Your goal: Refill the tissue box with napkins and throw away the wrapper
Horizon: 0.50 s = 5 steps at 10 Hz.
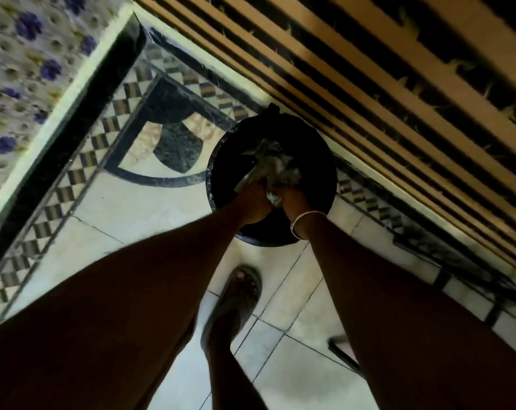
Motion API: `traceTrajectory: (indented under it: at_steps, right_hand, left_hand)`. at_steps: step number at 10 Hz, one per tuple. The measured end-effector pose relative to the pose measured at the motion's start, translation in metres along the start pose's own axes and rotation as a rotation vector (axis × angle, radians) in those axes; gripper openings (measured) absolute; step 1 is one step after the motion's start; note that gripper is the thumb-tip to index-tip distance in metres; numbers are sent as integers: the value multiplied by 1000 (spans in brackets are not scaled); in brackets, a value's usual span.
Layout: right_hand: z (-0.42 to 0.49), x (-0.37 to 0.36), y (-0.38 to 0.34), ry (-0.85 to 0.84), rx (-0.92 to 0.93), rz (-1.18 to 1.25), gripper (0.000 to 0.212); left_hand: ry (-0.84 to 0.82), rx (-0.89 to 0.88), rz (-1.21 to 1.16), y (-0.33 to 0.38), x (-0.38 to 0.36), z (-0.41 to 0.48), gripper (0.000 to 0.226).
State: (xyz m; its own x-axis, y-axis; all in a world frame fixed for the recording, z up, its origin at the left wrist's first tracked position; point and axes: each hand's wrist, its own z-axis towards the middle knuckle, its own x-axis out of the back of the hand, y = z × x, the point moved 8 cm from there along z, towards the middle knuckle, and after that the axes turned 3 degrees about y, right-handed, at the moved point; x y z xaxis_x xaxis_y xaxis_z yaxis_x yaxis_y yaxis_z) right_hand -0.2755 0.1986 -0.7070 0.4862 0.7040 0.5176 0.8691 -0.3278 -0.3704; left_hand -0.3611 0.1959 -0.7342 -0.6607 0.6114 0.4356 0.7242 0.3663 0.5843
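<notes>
A round black bin [218, 161] lined with a dark bag stands on the tiled floor against a striped wooden panel. Over its opening I hold a crumpled clear plastic wrapper [268, 164]. My left hand [252, 204] and my right hand [295, 202] sit side by side above the bin's near half, both closed on the wrapper's lower end. A thin bangle circles my right wrist. The tissue box and the napkins are out of sight.
A striped wooden panel [384, 84] runs diagonally behind the bin. A flowered cloth [28, 69] covers furniture at the upper left, edged by a dark frame [73, 125]. My sandalled foot [236, 300] stands on pale tiles below the bin.
</notes>
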Motion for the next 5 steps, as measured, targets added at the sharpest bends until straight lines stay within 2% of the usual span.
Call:
traceTrajectory:
  at_steps: [2,3,4,5]
  right_hand:
    - [-45,34,-20,122,-136,385,36]
    - [-101,75,-53,268,-238,883,30]
    - [-158,118,-85,337,-167,979,29]
    - [-205,155,-105,375,-106,1030,28]
  left_hand:
    - [222,56,-74,33,70,-60,44]
    - [281,19,-117,74,116,-104,43]
    - [363,-94,-122,133,161,-160,30]
    - [351,-90,-162,179,191,-209,32]
